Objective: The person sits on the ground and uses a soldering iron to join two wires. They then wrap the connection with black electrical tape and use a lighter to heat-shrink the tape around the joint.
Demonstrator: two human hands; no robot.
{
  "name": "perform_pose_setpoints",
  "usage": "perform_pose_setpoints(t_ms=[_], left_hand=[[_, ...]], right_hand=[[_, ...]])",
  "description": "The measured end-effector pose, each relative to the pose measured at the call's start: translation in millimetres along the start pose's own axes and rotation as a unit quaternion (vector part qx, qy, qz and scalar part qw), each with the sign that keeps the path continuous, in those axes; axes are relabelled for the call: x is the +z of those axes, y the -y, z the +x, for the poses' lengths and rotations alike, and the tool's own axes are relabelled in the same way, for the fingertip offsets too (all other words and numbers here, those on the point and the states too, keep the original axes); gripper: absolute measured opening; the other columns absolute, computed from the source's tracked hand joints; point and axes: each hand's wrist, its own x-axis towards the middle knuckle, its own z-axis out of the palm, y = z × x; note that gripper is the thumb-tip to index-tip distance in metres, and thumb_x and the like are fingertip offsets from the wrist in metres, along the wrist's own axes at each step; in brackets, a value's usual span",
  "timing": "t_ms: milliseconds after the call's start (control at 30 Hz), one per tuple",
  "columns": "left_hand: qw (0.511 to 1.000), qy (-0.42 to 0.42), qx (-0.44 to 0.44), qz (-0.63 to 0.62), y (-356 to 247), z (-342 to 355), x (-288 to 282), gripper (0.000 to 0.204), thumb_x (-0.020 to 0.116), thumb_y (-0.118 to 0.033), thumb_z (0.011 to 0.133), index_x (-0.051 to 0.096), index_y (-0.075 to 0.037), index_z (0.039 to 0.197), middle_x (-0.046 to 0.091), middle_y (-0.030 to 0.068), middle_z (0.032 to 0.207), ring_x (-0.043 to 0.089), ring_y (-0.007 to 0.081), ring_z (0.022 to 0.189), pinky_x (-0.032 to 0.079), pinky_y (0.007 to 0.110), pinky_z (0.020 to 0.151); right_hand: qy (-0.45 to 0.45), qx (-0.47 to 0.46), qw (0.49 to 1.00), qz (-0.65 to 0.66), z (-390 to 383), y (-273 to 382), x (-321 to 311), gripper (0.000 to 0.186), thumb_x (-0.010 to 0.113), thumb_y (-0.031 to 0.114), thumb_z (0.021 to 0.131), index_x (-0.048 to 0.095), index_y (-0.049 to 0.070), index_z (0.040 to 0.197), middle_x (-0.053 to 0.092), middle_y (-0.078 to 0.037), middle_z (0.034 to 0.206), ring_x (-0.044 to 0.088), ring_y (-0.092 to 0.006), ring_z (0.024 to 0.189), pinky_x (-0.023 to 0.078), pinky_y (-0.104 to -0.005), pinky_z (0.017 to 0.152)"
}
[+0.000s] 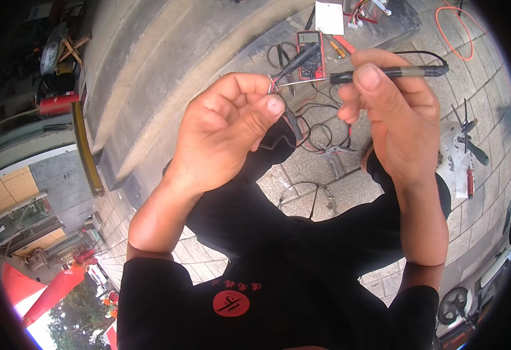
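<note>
Bright, diffuse daylight lights the left hand (pixel 226 128) and right hand (pixel 392 111) evenly, with soft shading; the sky (pixel 41 335) at lower left burns out to white, edged violet; the steps (pixel 168 52) bow toward the black, vignetted rim; the dark shirt (pixel 308 291) swallows detail.

pen-shaped tool (pixel 413 71): middle hidden by right hand (pixel 398 116) | wire ends (pixel 273 86): too small to tell | meter display (pixel 309 38): unreadable

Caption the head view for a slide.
Left hand pinches thin wires while right hand holds a black pen-shaped tool; a red meter lies beyond.
</note>
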Motion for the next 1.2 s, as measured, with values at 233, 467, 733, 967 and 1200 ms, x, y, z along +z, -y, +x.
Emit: perform_pose_setpoints(t_ms=[233,467,733,967,1200], left_hand=[[1.0,-0.002,0.002,0.0,-2,-2,-2,0.026,0.071,-0.015,0.099,0.063,0.002,0.116,0.064,0.0028,0.087,0.05,0.0073,0.063,0.04,0.021,0.055],[1.0,0.003,0.01,0.007,-1,0,-2,0.027,0.071,-0.015,0.099,0.063,0.002,0.118,0.063,0.0032,0.086,0.048,0.007,0.06,0.039,0.021,0.054],[1.0,0.021,-0.001,-0.011,-1,-9,2,0.025,0.071,-0.016,0.099,0.063,0.001,0.115,0.063,0.002,0.086,0.048,0.0058,0.061,0.039,0.02,0.054],[0.993,0.099,-0.041,-0.056,-1,-12,-3,0.015,0.063,0.002,0.101,0.06,0.003,0.115,0.061,0.0004,0.099,0.054,0.0019,0.08,0.044,0.019,0.069],[0.982,0.165,-0.081,-0.05,12,-29,-5,0.021,0.063,0.005,0.099,0.055,0.005,0.118,0.06,0.0047,0.097,0.053,0.0044,0.076,0.044,0.021,0.069]], right_hand=[[0.008,-0.002,1.0,0.001,1,-3,2,0.032,0.07,0.019,0.098,0.066,-0.004,0.121,0.073,-0.012,0.089,0.068,-0.0183,0.073,0.053,-0.0304,0.067],[-0.009,0.012,1.0,-0.002,3,-1,3,0.032,0.072,0.02,0.097,0.067,-0.003,0.118,0.072,-0.012,0.087,0.068,-0.0183,0.072,0.053,-0.0312,0.068],[-0.009,0.013,1.0,-0.015,-1,5,-2,0.024,0.074,0.016,0.095,0.07,-0.003,0.11,0.072,-0.011,0.084,0.069,-0.016,0.07,0.054,-0.0271,0.066],[-0.026,0.053,0.998,0.027,-16,3,-9,0.02,0.074,0.008,0.094,0.069,-0.005,0.109,0.073,-0.013,0.083,0.071,-0.0176,0.071,0.058,-0.0287,0.067],[0.041,0.042,0.998,0.014,-40,-14,-33,0.024,0.072,0.003,0.094,0.063,-0.009,0.112,0.072,-0.016,0.087,0.072,-0.0187,0.075,0.059,-0.0295,0.073]])
